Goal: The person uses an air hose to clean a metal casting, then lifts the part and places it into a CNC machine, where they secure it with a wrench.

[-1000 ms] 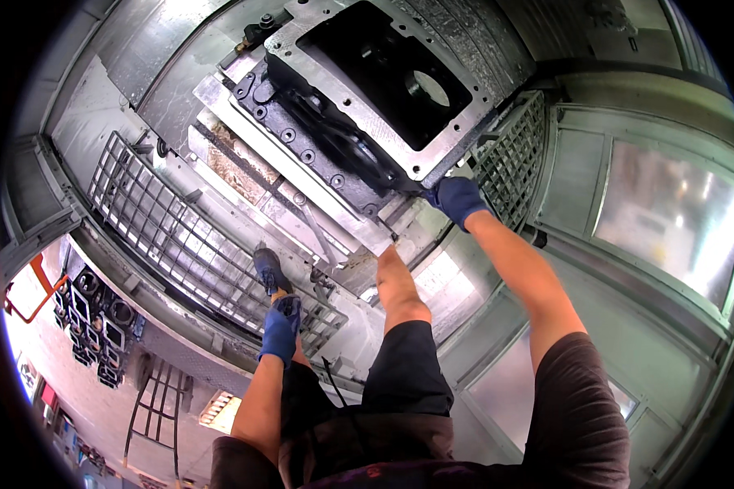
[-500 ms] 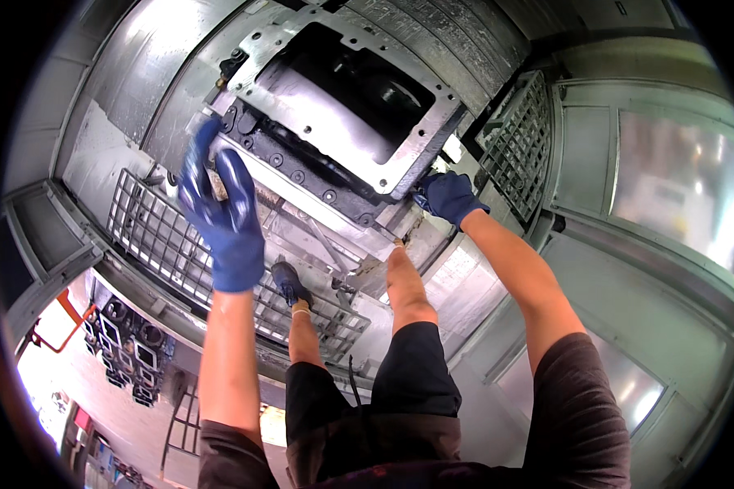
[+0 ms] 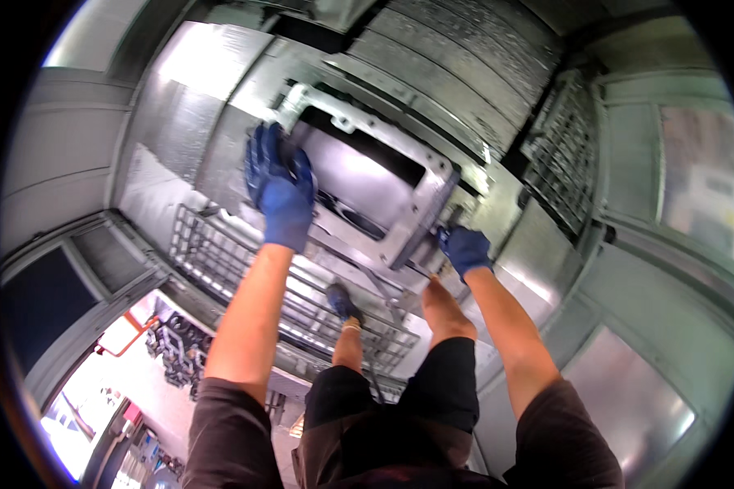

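Observation:
A heavy metal housing (image 3: 424,204) with a large rectangular opening and bolt holes round its bright flange sits in front of me. My left hand (image 3: 281,191), in a dark blue glove, is at the housing's left end, fingers stretched upward and lying against or just beside it; contact is unclear. Nothing shows in that hand. At the housing's near right corner is my right hand (image 3: 466,248), also gloved, its fingers curled. What those fingers grip, if anything, is hidden and blurred.
Ridged metal covers (image 3: 440,61) lie beyond the housing. A metal grating (image 3: 224,242) is at the left by my foot (image 3: 344,303), another grating (image 3: 561,151) at the right. Panelled walls with a window (image 3: 705,175) enclose the right side. Dark parts (image 3: 175,350) are outside, lower left.
My left hand has moved in to the housing's left end. The housing now appears at a steeper tilt, and the whole view has shifted. My right hand stays by the near right corner.

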The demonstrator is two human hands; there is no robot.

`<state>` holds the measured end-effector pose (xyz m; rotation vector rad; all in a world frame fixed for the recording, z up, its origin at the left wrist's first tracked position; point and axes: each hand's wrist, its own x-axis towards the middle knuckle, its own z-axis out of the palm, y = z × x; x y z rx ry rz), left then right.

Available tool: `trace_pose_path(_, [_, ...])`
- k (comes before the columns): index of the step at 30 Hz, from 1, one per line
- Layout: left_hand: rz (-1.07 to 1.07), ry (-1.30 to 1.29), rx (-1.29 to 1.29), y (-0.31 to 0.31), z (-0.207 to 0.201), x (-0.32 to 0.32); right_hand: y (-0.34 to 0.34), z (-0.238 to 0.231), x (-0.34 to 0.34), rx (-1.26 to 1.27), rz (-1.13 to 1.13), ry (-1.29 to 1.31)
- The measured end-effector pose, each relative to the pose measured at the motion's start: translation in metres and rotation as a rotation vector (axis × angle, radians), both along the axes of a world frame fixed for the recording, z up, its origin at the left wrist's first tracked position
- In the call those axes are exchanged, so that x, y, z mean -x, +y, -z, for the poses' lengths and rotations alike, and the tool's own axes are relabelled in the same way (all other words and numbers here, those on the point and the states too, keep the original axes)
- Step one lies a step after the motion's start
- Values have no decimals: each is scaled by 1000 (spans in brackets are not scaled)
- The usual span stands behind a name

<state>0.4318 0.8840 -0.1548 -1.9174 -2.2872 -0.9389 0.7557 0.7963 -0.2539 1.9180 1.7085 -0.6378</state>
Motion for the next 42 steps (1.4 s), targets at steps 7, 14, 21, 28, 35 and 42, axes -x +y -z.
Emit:
trace_pose_path(7, [-48,-64,152,-2,-16,-4,-11,9,8,94,234,39])
trace_pose_path(14, [-76,-76,138,0,-19,5,-21,26,1,9,206,96])
trace_pose_path(21, [-131,-153,121,0,-3,4,50,-108,32,-792,291,158])
trace_pose_path(28, [79,-1393,11,-74,-9,92,82,-152,236,-840,-117,465])
trace_pose_path(35, [1,-660,911,-282,36,286,79,-139,281,-794,-254,319])
trace_pose_path(42, [-116,-1369,783,-309,-13,198,82,-136,275,-717,-208,322])
